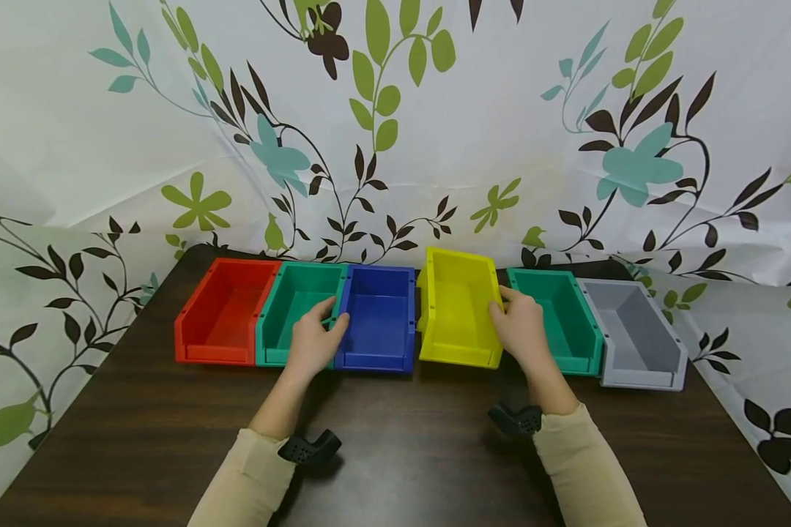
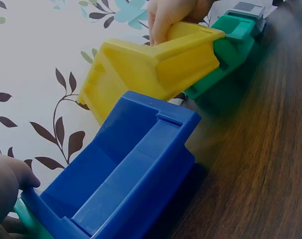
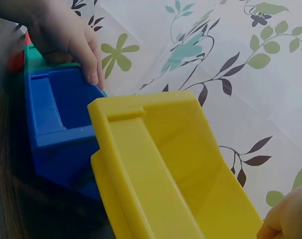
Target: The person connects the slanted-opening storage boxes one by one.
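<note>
Near the middle of the row, my left hand (image 1: 313, 342) pinches the left wall of an empty blue storage bin (image 1: 377, 322). Its thumb lies on the blue side, while the fingers reach into the left green bin (image 1: 275, 342). My right hand (image 1: 522, 329) grips the right wall of a yellow storage bin (image 1: 460, 311). In the left wrist view the yellow bin (image 2: 141, 69) is tilted and raised above the tabletop, with a gap between it and the blue bin (image 2: 136, 149). The right wrist view shows the yellow bin's open front (image 3: 151, 164) close up.
A red bin (image 1: 227, 315) stands at the row's left end. Right of the yellow bin are another green bin (image 1: 560, 322) and a grey bin (image 1: 639, 337). The dark wood table (image 1: 409, 446) backs onto a leaf-patterned cloth (image 1: 488, 132).
</note>
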